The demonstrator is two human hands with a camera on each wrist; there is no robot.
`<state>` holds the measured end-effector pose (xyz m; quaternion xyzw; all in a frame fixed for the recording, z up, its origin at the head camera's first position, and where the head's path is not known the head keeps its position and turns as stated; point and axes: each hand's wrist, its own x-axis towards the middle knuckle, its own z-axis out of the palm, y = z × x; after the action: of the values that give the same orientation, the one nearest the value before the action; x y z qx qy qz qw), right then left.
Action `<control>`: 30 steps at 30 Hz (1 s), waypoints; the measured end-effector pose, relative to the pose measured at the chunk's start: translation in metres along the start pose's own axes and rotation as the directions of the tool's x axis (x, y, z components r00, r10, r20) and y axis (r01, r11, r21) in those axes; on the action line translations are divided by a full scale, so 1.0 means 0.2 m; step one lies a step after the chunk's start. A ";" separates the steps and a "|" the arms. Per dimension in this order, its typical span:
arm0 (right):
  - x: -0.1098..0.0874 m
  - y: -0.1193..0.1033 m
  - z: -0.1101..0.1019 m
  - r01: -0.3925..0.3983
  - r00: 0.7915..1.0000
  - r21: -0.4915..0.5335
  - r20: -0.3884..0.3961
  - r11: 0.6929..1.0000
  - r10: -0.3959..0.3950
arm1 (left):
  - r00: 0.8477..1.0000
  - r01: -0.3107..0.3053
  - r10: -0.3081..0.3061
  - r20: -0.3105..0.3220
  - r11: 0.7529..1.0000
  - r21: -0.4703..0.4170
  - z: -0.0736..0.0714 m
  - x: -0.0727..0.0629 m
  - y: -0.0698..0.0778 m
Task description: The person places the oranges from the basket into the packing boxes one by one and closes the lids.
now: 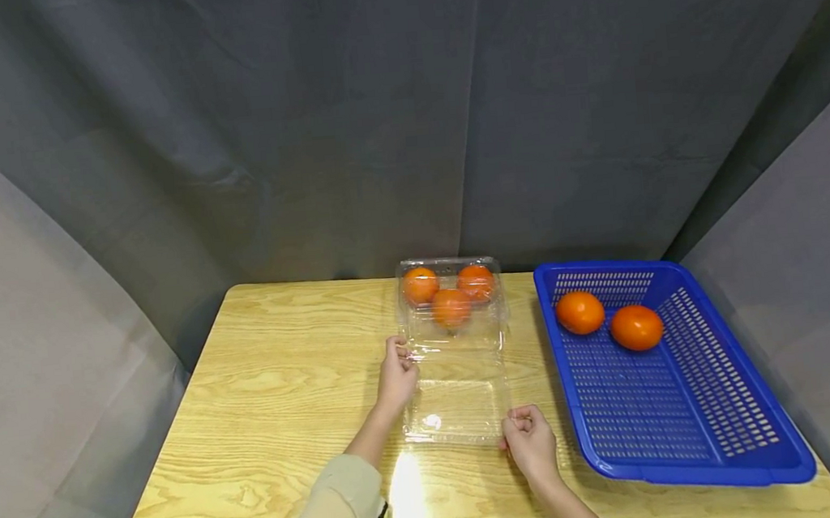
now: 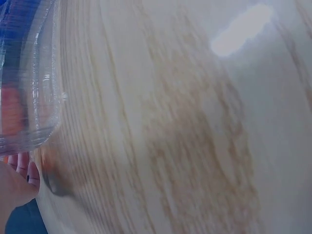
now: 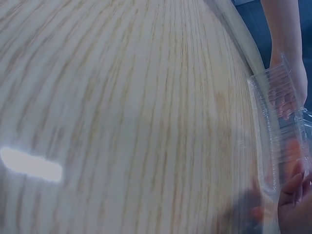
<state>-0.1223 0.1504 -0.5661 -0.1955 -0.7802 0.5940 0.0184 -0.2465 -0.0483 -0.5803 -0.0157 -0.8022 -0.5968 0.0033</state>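
Note:
A clear plastic clamshell box (image 1: pixel 458 394) lies unfolded on the table, with its lid half toward me. Three oranges (image 1: pixel 451 308) sit in the far half, two behind and one in front, seen through the plastic. My left hand (image 1: pixel 398 378) holds the box's left edge near the fold, thumb and fingers bent at the rim. At the near right corner, my right hand (image 1: pixel 530 445) pinches the lid's edge. The left wrist view catches my left fingers (image 2: pixel 33 173) beside the plastic wall. In the right wrist view my right hand (image 3: pixel 296 202) grips the rim.
A blue plastic basket (image 1: pixel 573 409) with slotted walls stands on the right of the wooden table (image 1: pixel 264 385), holding two oranges (image 1: pixel 636 328). Grey cloth (image 1: pixel 303 138) hangs behind the table and along both sides.

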 end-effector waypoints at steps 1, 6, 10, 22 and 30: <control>0.00 0.00 0.00 0.001 1.000 -0.002 -0.002 1.000 -0.001 | 1.000 0.000 0.000 0.005 1.000 -0.001 0.00 0.00 0.00; -0.01 -0.01 0.01 0.002 1.000 -0.014 -0.014 1.000 -0.002 | 0.998 -0.001 0.001 0.055 1.000 0.009 -0.04 -0.03 0.01; -0.01 -0.02 0.01 0.006 0.999 -0.024 -0.039 1.000 -0.006 | 0.994 -0.010 0.006 0.106 0.999 0.045 -0.08 -0.06 0.01; -0.01 -0.01 0.02 0.088 0.990 -0.033 -0.107 0.996 -0.091 | 0.981 -0.098 0.038 0.190 0.945 0.313 -0.17 -0.26 -0.02; -0.01 -0.02 0.02 0.015 0.996 -0.042 -0.083 0.999 -0.018 | 0.983 -0.167 0.101 0.155 0.844 0.510 -0.18 -0.35 -0.01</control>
<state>-0.1228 0.1460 -0.5628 -0.2138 -0.7923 0.5690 0.0516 -0.1764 -0.0852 -0.5741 -0.1069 -0.9293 -0.3534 0.0000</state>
